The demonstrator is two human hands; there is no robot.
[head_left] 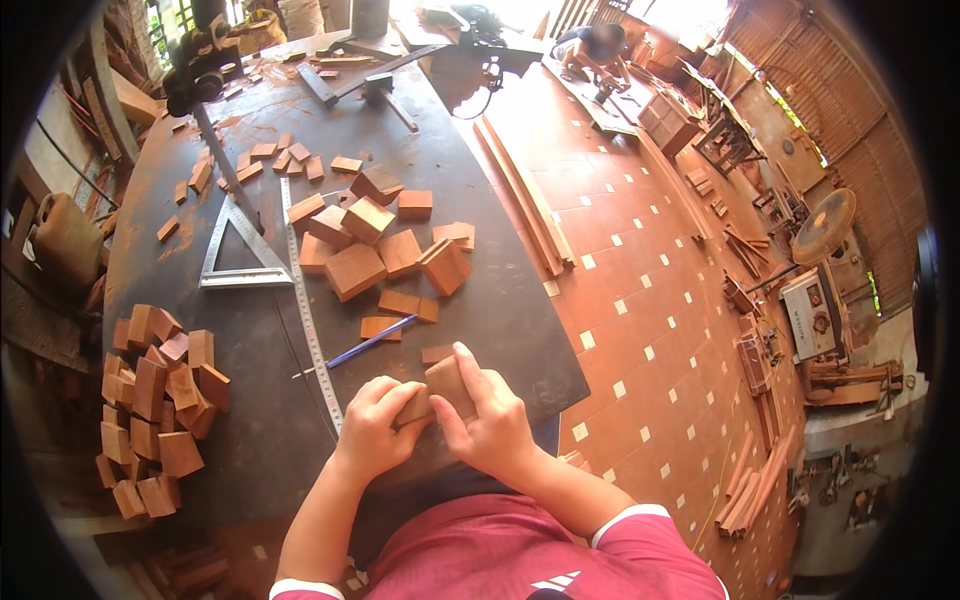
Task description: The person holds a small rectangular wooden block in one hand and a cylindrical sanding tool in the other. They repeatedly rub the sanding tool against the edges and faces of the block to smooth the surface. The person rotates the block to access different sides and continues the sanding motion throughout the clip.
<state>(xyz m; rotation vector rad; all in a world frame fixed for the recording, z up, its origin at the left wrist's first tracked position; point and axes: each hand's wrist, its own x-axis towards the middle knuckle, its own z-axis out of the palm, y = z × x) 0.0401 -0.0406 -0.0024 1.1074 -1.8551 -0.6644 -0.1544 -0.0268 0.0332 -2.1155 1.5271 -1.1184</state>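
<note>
At the near edge of the dark table [500, 330], my left hand [375, 425] is closed around a small brown wooden block [411, 407]. Close beside it, my right hand [490, 425] grips another wooden block [447, 380] between thumb and fingers, its index finger stretched along the side. The two blocks are nearly together; whether they touch is hard to tell. A flat wood piece [437, 354] shows just beyond my right fingers. Farther up lies a blue pencil-like stick [372, 340], one end over a small block [380, 328]. A pile of larger wooden blocks [355, 272] spreads beyond.
A saw blade [222, 150] rises through the table, beside a metal triangle square [240, 277] and a long ruler [306, 310]. More blocks [150, 390] are heaped at left. Long boards [520, 200] lie on the tiled floor [640, 330]; another person [595, 60] works far off.
</note>
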